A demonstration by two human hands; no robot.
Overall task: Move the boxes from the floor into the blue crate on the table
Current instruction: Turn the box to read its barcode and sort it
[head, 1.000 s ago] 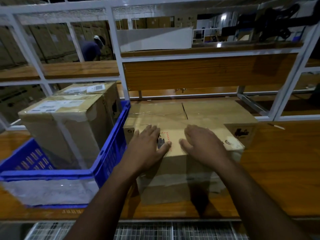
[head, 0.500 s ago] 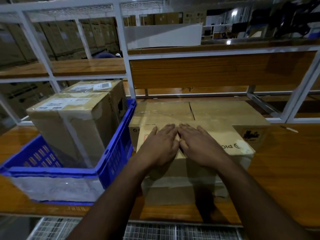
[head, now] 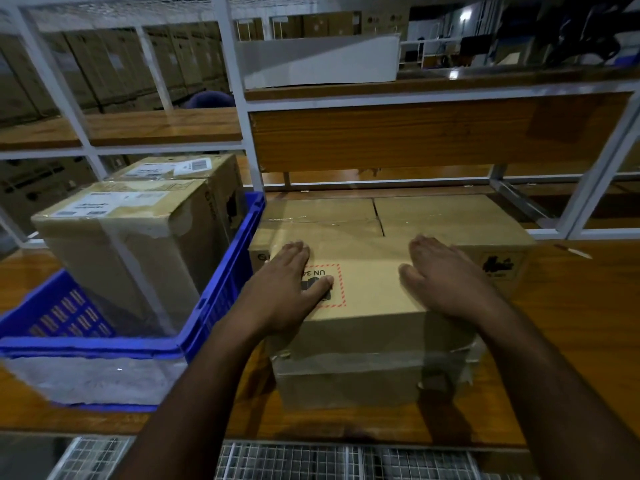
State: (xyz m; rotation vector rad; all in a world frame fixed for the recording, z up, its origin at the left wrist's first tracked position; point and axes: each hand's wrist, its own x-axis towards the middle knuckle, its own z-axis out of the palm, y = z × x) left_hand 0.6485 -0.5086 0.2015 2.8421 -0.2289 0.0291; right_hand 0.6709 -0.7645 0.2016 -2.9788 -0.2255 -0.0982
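A person's two bare arms are reaching forward over a wooden counter [head: 571,341], seen from above. Both hands are lying flat, fingers straight, on top of a cardboard box [head: 374,299] sitting near the counter's front edge. The left hand [head: 287,289] is resting on the box's left side, its thumb touching a red-bordered label [head: 329,282] printed there. The right hand [head: 446,282] is pressing the top toward the right side, apart from the left. Neither hand is curling around anything. Just behind this box, touching it, a wider box [head: 433,216] is sitting on the counter with its top flaps closed. To the left, right beside the front box, a blue crate [head: 221,299] is standing on the counter. Two taller boxes are standing inside it: a near box [head: 131,244] with white labels on top and clear tape down its face, and a far box [head: 194,174] directly behind it. A white metal frame [head: 239,98] with wooden shelves is rising behind the counter. A metal grate [head: 311,462] is showing below the counter's front edge.
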